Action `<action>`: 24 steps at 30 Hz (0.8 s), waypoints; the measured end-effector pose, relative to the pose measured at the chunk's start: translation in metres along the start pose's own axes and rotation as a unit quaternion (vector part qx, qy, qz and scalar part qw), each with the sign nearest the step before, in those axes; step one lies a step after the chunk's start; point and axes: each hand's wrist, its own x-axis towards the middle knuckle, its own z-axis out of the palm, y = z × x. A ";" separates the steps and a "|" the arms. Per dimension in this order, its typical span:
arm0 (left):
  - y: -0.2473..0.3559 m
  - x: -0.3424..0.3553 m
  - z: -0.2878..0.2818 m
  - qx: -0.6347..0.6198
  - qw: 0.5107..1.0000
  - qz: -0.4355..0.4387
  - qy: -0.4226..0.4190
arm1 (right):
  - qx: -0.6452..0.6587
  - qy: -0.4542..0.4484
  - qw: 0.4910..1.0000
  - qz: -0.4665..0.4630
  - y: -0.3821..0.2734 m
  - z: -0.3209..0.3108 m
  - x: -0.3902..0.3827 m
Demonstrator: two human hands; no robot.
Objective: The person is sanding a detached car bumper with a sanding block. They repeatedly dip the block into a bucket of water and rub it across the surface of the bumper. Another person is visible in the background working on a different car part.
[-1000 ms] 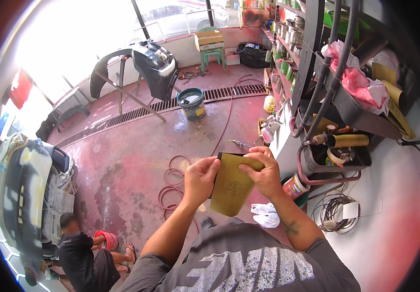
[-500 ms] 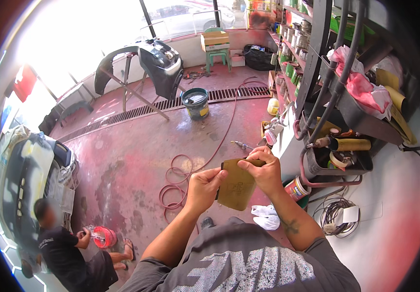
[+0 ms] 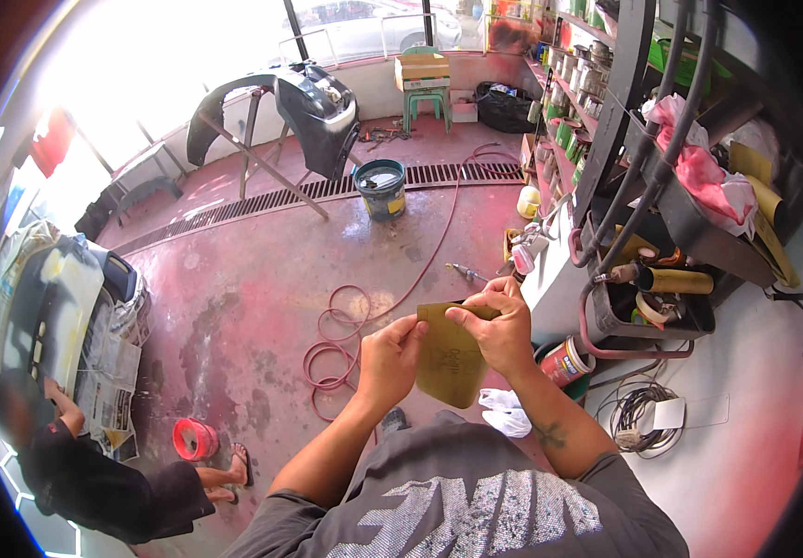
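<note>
- Far left of the sandpaper sheet, a co-worker (image 3: 94, 479) crouches by a masked car bumper (image 3: 43, 307) with newspaper taped around it, likely to keep paint or dust off the neighbouring parts; a small red tub (image 3: 194, 438) sits on the floor just beside that person's foot.
- Left of the sheet and farther off, a dark bumper (image 3: 313, 107) rests on a folding stand, raised so it can be worked on from all sides; a blue bucket (image 3: 383, 189) stands near it.
- A red air hose (image 3: 345, 325) lies coiled on the floor just left of the sheet.
- Our left hand (image 3: 390, 358) pinches the sheet's left edge, fingers closed on it.
- The olive sandpaper sheet (image 3: 452, 358) is held upright in front of our chest, between both hands, its top edge apparently being folded over.
- Our right hand (image 3: 499, 325) grips the top right corner, thumb pressing the fold, so both hands are clamped on the sheet and close together.
- Right of the sheet, a paint can (image 3: 564, 361) stands below a shelf tray (image 3: 648, 321) holding tape rolls and rolled paper, within arm's reach.
</note>
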 end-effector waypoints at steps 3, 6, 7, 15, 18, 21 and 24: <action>-0.003 -0.002 0.002 0.019 0.999 0.041 0.024 | 0.001 0.001 1.000 0.011 0.002 0.002 -0.003; -0.003 -0.003 0.003 0.021 0.998 0.058 0.031 | 0.008 0.002 1.000 0.030 0.002 0.002 -0.005; -0.002 -0.003 0.003 0.024 0.997 0.061 0.033 | 0.003 0.004 0.999 0.031 0.002 0.003 -0.005; -0.014 0.002 0.006 0.010 0.998 0.049 0.039 | 0.004 0.008 0.999 0.048 0.001 0.003 -0.006; -0.026 0.007 0.008 -0.119 0.992 -0.003 0.032 | 0.017 0.006 1.000 0.008 0.010 0.004 -0.006; -0.024 0.009 -0.002 -0.227 0.973 -0.045 0.018 | 0.157 -0.001 0.987 0.035 0.005 0.002 -0.004; -0.027 0.014 -0.014 -0.293 0.953 -0.071 0.027 | 0.333 -0.082 0.931 0.125 0.001 -0.016 -0.007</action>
